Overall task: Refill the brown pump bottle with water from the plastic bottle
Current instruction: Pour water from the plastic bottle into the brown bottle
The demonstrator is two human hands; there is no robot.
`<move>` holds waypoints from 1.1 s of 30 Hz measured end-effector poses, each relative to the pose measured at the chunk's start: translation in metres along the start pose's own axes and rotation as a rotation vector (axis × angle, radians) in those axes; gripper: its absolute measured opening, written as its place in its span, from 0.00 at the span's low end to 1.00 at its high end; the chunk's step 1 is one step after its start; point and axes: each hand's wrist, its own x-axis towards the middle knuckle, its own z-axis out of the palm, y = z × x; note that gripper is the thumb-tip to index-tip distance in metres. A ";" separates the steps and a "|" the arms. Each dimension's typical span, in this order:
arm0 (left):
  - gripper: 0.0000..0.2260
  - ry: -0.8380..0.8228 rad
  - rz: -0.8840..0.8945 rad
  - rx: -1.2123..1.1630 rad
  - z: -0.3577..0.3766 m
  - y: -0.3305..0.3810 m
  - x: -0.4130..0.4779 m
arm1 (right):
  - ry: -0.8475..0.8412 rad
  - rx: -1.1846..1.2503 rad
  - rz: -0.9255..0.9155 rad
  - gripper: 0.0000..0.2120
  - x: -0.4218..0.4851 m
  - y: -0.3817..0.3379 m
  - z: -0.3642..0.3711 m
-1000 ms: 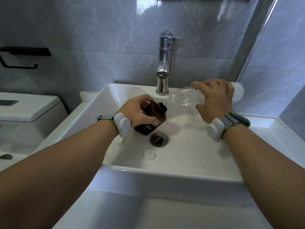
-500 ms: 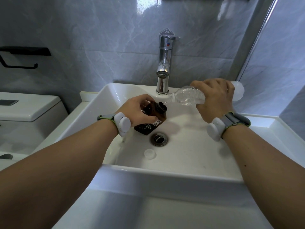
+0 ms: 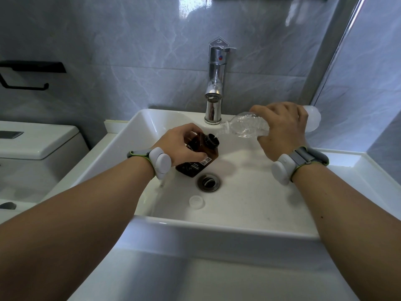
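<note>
Forearms reached in from the near edge of the white sink (image 3: 217, 227), each wrist wearing a band with a white puck. Nearest inside the basin, just in front of the drain (image 3: 208, 182), lay a small white cap (image 3: 196, 202), well apart from both hands. Just behind and left of the drain, the left hand (image 3: 180, 144) had its fingers clenched around the brown pump bottle (image 3: 198, 158), grasping its upper body. That bottle was tilted, its base low near the drain and its open black neck pointing up and to the right, with no pump head on it. Behind and right of the drain, the right hand (image 3: 282, 129) was wrapped around the clear plastic bottle (image 3: 245, 127), fingers closed over its middle. It lay almost level, base out to the right, open mouth just beside the brown bottle's neck. Whether water was running could not be told. Farther back, straight behind the drain, rose the chrome faucet (image 3: 214, 88) against grey marbled tiles.
</note>
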 end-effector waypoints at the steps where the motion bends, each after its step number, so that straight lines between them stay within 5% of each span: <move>1: 0.26 0.000 0.000 0.001 0.000 0.000 0.000 | 0.002 -0.001 -0.003 0.32 0.000 0.000 0.000; 33: 0.25 0.000 0.011 0.004 0.000 -0.001 0.000 | 0.002 0.010 0.006 0.31 0.000 -0.002 -0.001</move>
